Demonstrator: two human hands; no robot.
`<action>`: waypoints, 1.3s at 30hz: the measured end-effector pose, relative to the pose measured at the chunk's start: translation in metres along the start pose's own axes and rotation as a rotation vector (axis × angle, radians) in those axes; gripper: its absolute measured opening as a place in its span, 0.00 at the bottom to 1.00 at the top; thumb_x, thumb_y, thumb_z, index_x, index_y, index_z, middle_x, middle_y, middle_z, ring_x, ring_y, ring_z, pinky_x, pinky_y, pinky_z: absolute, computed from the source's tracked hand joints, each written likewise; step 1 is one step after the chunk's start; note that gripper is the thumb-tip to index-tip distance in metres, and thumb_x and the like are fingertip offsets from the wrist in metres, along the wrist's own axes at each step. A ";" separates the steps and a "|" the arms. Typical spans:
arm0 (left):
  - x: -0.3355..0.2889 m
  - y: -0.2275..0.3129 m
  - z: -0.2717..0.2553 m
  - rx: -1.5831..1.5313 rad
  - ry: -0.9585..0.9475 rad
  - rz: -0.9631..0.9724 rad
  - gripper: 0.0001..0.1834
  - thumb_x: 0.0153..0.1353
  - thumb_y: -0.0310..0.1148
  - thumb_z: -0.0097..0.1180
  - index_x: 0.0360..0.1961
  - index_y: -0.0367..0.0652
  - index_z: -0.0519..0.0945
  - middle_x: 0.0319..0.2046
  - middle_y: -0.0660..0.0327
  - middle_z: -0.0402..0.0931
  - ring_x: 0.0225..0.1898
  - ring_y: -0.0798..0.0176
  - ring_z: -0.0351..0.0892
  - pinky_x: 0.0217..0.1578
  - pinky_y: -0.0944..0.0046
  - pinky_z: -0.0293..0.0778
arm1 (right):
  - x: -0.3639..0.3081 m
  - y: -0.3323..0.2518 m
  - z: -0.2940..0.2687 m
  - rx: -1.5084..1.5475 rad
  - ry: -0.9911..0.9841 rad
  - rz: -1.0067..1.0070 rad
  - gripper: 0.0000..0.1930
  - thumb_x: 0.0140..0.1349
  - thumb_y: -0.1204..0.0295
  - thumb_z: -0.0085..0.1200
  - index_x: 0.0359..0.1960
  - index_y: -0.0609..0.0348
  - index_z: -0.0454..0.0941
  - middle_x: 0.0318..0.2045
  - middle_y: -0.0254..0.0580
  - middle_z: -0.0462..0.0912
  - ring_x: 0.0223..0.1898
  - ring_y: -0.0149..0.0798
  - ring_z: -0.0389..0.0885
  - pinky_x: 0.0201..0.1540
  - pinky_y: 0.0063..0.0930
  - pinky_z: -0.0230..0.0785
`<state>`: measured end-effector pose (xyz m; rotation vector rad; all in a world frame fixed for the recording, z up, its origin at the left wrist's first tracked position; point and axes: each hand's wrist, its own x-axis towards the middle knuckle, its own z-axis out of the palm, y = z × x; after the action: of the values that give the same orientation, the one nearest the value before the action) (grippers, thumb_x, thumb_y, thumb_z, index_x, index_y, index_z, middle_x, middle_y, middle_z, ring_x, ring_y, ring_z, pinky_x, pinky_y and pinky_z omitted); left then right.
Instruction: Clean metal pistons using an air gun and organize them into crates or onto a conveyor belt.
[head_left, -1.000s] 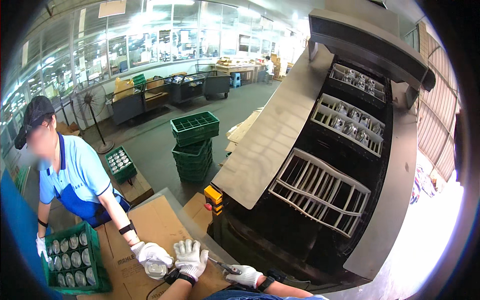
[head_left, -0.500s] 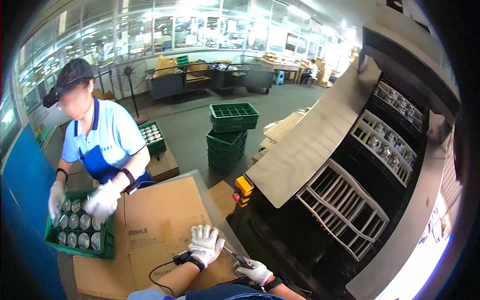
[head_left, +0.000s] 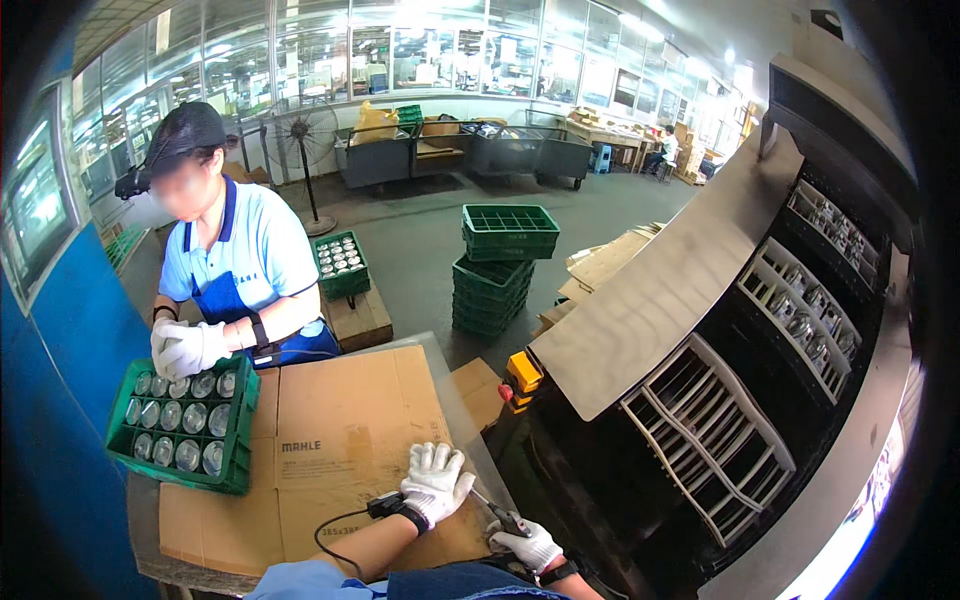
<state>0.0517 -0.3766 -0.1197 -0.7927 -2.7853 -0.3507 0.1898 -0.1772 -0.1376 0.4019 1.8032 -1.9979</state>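
Note:
My left hand (head_left: 434, 484), in a white knit glove, lies flat on the brown cardboard sheet (head_left: 350, 410) with its fingers a little apart and nothing in it. My right hand (head_left: 530, 546), gloved the same way, is closed round a dark-handled tool (head_left: 512, 522) with a thin metal rod. The rod points up and left, its tip close to my left hand's thumb side. What kind of tool it is I cannot make out. Dark straps circle both wrists, and a black cable runs from a small black device on my left wrist.
On the left a co-worker (head_left: 245, 250) holds gloved hands together above a green crate (head_left: 235, 470) of round metal parts. Stacked green crates (head_left: 492, 290) stand beyond the table. To the right is a dark machine with racks (head_left: 710, 440), a grey panel (head_left: 665, 280) and a yellow-and-red switch box (head_left: 521, 378).
The view has swung left, so the scene sits further right. The co-worker's hands, apart over the crate before, are now together. My own hands keep nearly the same pose.

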 end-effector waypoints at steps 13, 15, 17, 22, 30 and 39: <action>0.009 0.007 -0.005 -0.024 0.080 0.046 0.20 0.63 0.45 0.53 0.49 0.44 0.78 0.49 0.52 0.71 0.55 0.43 0.67 0.63 0.38 0.57 | -0.002 -0.010 -0.009 0.008 -0.039 -0.018 0.10 0.64 0.71 0.61 0.46 0.59 0.81 0.35 0.34 0.84 0.35 0.28 0.81 0.42 0.22 0.74; 0.010 0.007 -0.002 -0.012 0.133 0.053 0.20 0.62 0.45 0.53 0.49 0.44 0.78 0.48 0.52 0.71 0.55 0.42 0.67 0.63 0.38 0.57 | -0.004 -0.015 -0.009 0.008 -0.030 -0.013 0.10 0.64 0.71 0.61 0.46 0.59 0.81 0.35 0.34 0.84 0.35 0.28 0.81 0.41 0.22 0.74; 0.010 0.008 -0.002 -0.014 0.109 0.050 0.20 0.62 0.45 0.54 0.49 0.44 0.78 0.48 0.52 0.71 0.55 0.42 0.67 0.63 0.38 0.57 | -0.008 -0.023 -0.007 -0.064 -0.012 -0.046 0.10 0.65 0.71 0.61 0.46 0.59 0.81 0.35 0.33 0.84 0.35 0.28 0.81 0.41 0.22 0.73; 0.012 0.012 -0.002 -0.035 0.093 0.046 0.19 0.62 0.44 0.55 0.49 0.44 0.78 0.47 0.51 0.71 0.55 0.42 0.67 0.63 0.37 0.57 | -0.008 -0.018 -0.013 -0.082 -0.007 -0.056 0.10 0.65 0.70 0.60 0.46 0.58 0.82 0.35 0.32 0.84 0.37 0.28 0.81 0.43 0.22 0.73; 0.017 0.016 0.000 -0.003 0.126 0.056 0.18 0.63 0.44 0.53 0.48 0.44 0.76 0.47 0.51 0.71 0.53 0.42 0.67 0.61 0.38 0.58 | -0.010 -0.024 -0.015 -0.130 0.059 -0.040 0.11 0.63 0.70 0.61 0.45 0.58 0.83 0.34 0.33 0.85 0.35 0.28 0.81 0.40 0.24 0.73; 0.019 0.022 -0.002 0.006 0.117 0.026 0.18 0.62 0.43 0.54 0.48 0.45 0.78 0.49 0.51 0.72 0.56 0.42 0.67 0.62 0.38 0.57 | -0.012 -0.029 -0.017 -0.046 0.087 0.010 0.11 0.61 0.73 0.63 0.45 0.60 0.82 0.31 0.33 0.84 0.32 0.29 0.81 0.38 0.23 0.74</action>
<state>0.0483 -0.3500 -0.1094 -0.7809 -2.6635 -0.3722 0.1852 -0.1564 -0.1085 0.4899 1.8918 -1.9562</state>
